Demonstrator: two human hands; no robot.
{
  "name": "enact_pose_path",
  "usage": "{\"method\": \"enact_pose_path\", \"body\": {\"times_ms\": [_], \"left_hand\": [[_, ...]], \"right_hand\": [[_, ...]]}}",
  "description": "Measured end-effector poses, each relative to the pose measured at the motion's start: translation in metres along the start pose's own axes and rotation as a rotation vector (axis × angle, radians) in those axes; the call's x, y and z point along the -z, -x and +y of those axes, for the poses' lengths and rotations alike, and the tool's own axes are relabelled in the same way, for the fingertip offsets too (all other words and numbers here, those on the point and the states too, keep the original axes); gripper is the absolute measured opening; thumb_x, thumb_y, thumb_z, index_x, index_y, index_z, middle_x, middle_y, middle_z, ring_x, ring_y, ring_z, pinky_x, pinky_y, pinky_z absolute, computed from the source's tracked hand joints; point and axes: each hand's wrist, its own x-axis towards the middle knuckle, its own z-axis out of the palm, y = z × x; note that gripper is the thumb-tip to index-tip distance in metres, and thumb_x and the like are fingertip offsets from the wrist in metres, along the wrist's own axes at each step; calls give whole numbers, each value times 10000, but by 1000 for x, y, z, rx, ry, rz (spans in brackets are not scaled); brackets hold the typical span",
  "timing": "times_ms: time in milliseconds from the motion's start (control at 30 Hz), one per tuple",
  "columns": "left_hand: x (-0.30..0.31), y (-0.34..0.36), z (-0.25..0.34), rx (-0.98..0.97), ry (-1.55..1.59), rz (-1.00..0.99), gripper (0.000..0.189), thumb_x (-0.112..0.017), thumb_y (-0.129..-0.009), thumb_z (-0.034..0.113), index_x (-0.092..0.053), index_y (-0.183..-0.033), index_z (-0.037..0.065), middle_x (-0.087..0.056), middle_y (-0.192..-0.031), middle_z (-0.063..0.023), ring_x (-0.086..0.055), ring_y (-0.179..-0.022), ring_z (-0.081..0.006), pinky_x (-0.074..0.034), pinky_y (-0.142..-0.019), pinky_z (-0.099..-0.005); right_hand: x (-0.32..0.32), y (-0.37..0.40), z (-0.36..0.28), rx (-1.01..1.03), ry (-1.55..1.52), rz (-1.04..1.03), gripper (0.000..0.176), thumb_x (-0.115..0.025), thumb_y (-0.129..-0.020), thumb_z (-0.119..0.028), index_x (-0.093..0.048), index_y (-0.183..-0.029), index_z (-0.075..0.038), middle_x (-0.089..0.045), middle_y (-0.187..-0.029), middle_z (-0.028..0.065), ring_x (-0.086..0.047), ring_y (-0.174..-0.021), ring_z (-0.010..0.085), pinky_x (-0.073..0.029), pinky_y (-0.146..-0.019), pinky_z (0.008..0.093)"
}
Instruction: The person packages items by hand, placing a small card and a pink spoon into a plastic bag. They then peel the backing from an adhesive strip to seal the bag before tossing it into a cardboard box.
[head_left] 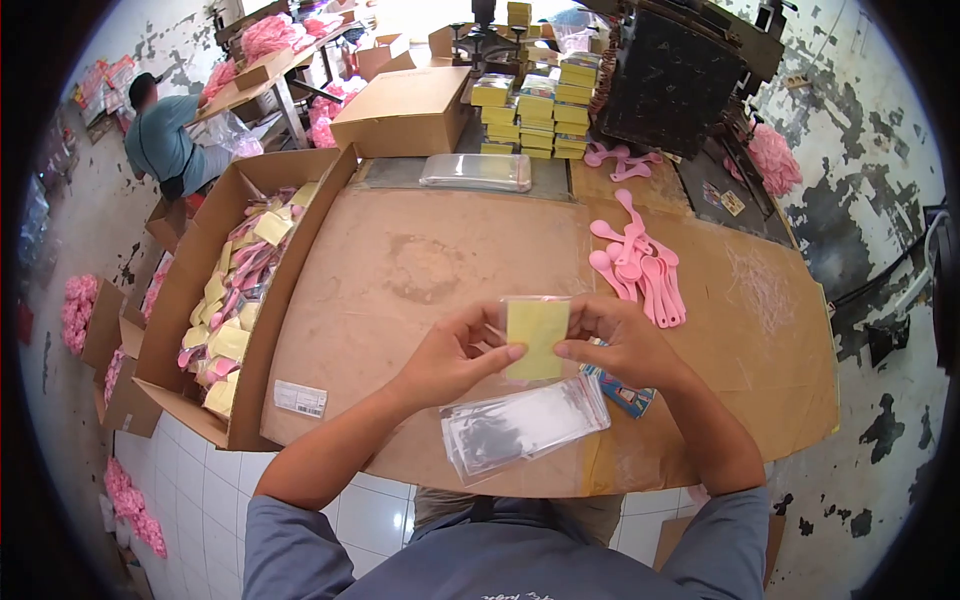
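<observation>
Brown board covers our bench, stained near the middle and scuffed at the right; peeling walls and white floor tiles surround it. At the upper left, a person sits by another table heaped with pink bundles.

We hold a yellow card upright above the near part of the bench, within a clear bag. Our left hand pinches its left edge and our right hand its right edge, thumbs toward us. Both hands are closed on it.

Just below: a fanned stack of clear bags, flat. Beside it, partly under our right forearm, lie blue printed cards. Pink spoons lie in a loose pile beyond our right hand.

Left side: an open carton filled with bagged yellow and pink pieces; near it, a white label. Far side: a clear-wrapped pack, a closed carton and stacked yellow-edged bundles.
</observation>
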Motion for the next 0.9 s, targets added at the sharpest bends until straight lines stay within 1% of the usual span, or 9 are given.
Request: {"method": "enact_pose_path", "body": {"times_ms": [100, 200, 300, 400, 433, 500, 600, 700, 900], "left_hand": [[17, -1, 2, 152, 0, -42, 313, -675, -1024, 138, -586, -1292, 5, -708, -1149, -76, -696, -1013, -136, -589, -791, -296], [36, -5, 14, -311, 346, 632, 306, -653, -1051, 206, -620, -1271, -4, -713, -1096, -73, -703, -949, -129, -573, -792, -265], [36, -8, 59, -486, 625, 798, 318, -645, -1050, 208, -635, -1293, 3, -711, -1121, -62, -699, -981, -142, -559, -825, -276], [30, -6, 20, -252, 249, 572, 341, -651, -1025, 157, -630, -1333, 13, -705, -1166, -66, -689, -1022, -153, -548, -876, -292], [21, -5, 13, -211, 43, 380, 393, -682, -1004, 240, -647, -1348, 54, -699, -1224, -70, -683, -993, -139, -535, -828, -301], [-2, 3, 16, -145, -390, 80, 408, -770, -930, 290, -704, -1271, 77, -700, -1126, -79, -680, -944, -165, -532, -806, -326], [-32, 8, -4, -364, -829, -55, 371, -834, -862, 281, -744, -1168, 93, -678, -990, -78, -674, -913, -222, -536, -796, -355], [-35, 6, -8, -321, -827, -109, 334, -853, -838, 283, -754, -1092, 91, -655, -932, -77, -661, -908, -271, -538, -802, -377], [-31, 3, -3, -120, -627, -105, 230, -846, -847, 196, -759, -1030, 87, -694, -898, -50, -663, -833, -207, -546, -715, -332]], "right_hand": [[8, 4, -2, 49, 31, 112, 341, -756, -936, -82, -659, -1252, 0, -708, -1065, 50, -660, -919, 101, -525, -836, 248], [29, 18, -3, 47, 327, 202, 313, -765, -933, -133, -682, -1208, -9, -702, -1035, 51, -665, -905, 119, -536, -827, 280], [42, 39, -13, -24, 639, 186, 299, -791, -906, -170, -705, -1152, -23, -683, -978, 65, -672, -881, 150, -544, -807, 305], [48, 54, -11, -80, 781, 114, 332, -829, -863, -197, -714, -1127, -35, -660, -975, 85, -685, -875, 197, -555, -791, 330], [50, 59, -10, -92, 822, 69, 359, -842, -848, -205, -711, -1137, -39, -655, -992, 89, -689, -885, 212, -558, -791, 339], [52, 66, -7, -107, 857, 33, 417, -868, -818, -221, -705, -1159, -44, -645, -1033, 95, -695, -913, 237, -562, -801, 357], [50, 69, -1, -97, 858, 67, 507, -900, -773, -238, -693, -1194, -44, -633, -1085, 102, -695, -967, 257, -562, -830, 373], [52, 70, 8, -77, 857, 136, 552, -914, -743, -235, -688, -1207, -42, -628, -1088, 106, -689, -997, 260, -556, -853, 369], [59, 69, 17, -82, 769, 205, 390, -871, -790, -158, -720, -1126, -29, -647, -985, 94, -677, -928, 247, -548, -829, 377]]}}
